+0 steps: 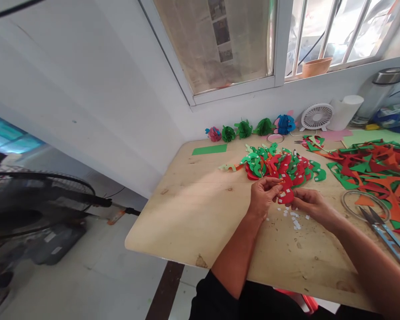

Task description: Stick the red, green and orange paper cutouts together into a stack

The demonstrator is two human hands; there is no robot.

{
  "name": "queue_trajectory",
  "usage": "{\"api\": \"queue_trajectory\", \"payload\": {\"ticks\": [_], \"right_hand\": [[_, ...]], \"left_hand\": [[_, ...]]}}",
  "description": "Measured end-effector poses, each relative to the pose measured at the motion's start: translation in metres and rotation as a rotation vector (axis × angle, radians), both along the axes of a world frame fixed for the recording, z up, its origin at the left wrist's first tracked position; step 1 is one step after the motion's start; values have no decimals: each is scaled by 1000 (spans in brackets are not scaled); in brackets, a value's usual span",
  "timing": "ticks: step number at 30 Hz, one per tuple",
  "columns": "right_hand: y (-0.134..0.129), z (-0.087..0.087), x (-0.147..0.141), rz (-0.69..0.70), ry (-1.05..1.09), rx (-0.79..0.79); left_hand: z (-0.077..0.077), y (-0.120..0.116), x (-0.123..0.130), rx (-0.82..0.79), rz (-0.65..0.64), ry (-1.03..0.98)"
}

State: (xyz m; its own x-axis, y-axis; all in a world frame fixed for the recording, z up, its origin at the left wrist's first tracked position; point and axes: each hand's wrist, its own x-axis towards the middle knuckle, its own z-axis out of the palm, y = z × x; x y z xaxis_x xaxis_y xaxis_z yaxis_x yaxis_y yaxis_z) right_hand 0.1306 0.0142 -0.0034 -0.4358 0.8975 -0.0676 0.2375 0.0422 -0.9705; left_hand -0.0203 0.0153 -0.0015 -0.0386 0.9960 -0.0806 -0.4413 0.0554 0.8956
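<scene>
Above the near side of the wooden table, a red paper cut-out [286,196] with small white squares stuck on it is pinched in my left hand [264,194]. My right hand [310,203] has its fingers closed at the cut-out's right edge; its fingertips are partly hidden. Just below the hands lie several loose white squares [296,224]. Directly beyond them is a heap of red and green paper cut-outs [263,162], many bearing the same white squares.
Paper scraps [370,164] cover the table's right side. Thread snips [386,235] lie beside a metal ring [345,202]. Along the wall stand folded paper figures [244,129], a small white fan [317,117] and a paper roll [348,111]. A green strip [209,150] lies at the back left.
</scene>
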Motion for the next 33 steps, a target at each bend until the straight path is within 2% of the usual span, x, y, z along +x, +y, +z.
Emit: {"api": "queue_trajectory", "payload": {"ticks": [5, 14, 27, 33], "right_hand": [[-1, 7, 0, 5, 56, -39], [1, 0, 5, 25, 143, -71], [-4, 6, 4, -24, 290, -217], [-4, 2, 7, -38, 338, -277]], "left_hand": [[0, 0, -1, 22, -17, 20], [4, -1, -5, -19, -74, -14], [6, -5, -6, 68, -175, -14], [7, -5, -6, 86, -181, 4]]}}
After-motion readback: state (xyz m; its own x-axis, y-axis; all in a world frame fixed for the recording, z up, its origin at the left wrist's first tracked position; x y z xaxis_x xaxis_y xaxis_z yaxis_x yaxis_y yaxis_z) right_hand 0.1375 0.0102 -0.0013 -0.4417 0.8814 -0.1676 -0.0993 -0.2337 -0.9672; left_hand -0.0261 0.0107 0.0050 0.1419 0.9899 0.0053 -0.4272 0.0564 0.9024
